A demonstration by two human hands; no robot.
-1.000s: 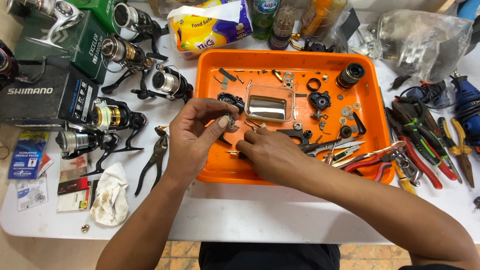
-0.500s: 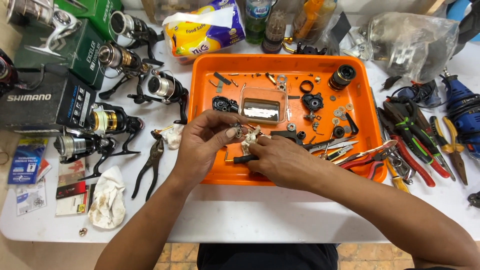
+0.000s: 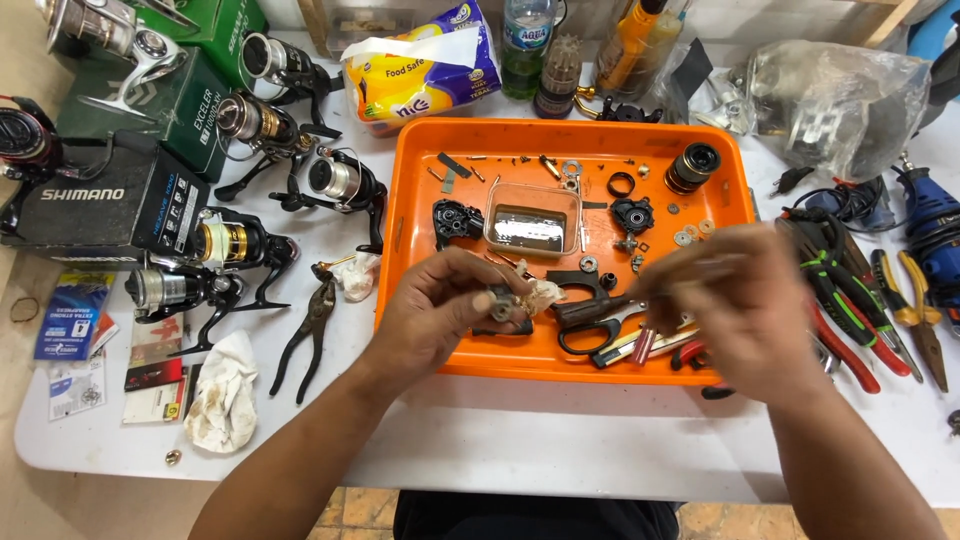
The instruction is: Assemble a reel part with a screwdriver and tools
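Observation:
My left hand (image 3: 435, 312) hovers over the front left of the orange tray (image 3: 402, 210), its fingers pinched on a small grey metal reel part (image 3: 502, 301) with a scrap of white tissue (image 3: 545, 294) against it. Blurred with motion, my right hand (image 3: 742, 300) is over the tray's front right, apart from the left hand. Its fingers are curled, and I cannot tell whether they hold anything. Between the hands lie black-handled scissors (image 3: 588, 330) on the tray. A clear plastic cup (image 3: 532, 218), a black spool (image 3: 692, 166) and several small reel parts sit farther back in the tray.
Several spinning reels (image 3: 232, 242) and reel boxes (image 3: 95, 205) crowd the left. Black pliers (image 3: 308, 338) and a dirty rag (image 3: 222, 392) lie left of the tray. Red and green-handled pliers (image 3: 850, 300) and a blue power tool (image 3: 935, 215) lie right. A tissue pack (image 3: 420, 70) and bottles stand behind.
My right hand has pulled away from the left hand and swung to the right over the tray. The left hand keeps the small part and has lifted slightly toward me.

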